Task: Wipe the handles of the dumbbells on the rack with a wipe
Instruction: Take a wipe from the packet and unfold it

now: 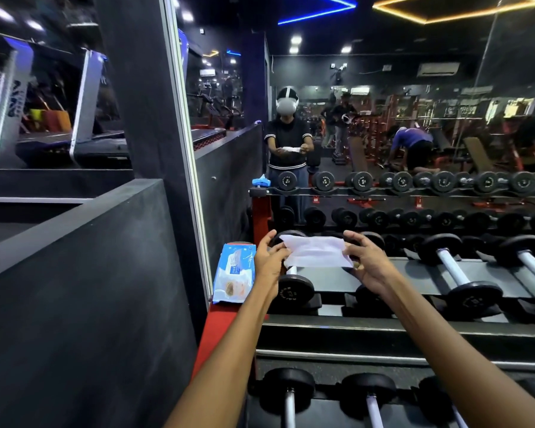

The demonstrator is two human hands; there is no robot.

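A white wipe (317, 251) is stretched flat between both hands above the top shelf of the dumbbell rack (383, 279). My left hand (269, 257) pinches its left edge and my right hand (368, 261) pinches its right edge. Under the wipe lies the leftmost dumbbell (294, 290), its handle mostly hidden by the wipe. More black dumbbells with silver handles (451, 267) lie in a row to the right. Another row (289, 393) sits on the lower shelf.
A blue pack of wipes (233, 273) lies on the rack's red left end, beside my left hand. A dark wall (90, 288) stands to the left. A mirror (383, 134) behind the rack reflects me, the dumbbells and other people in the gym.
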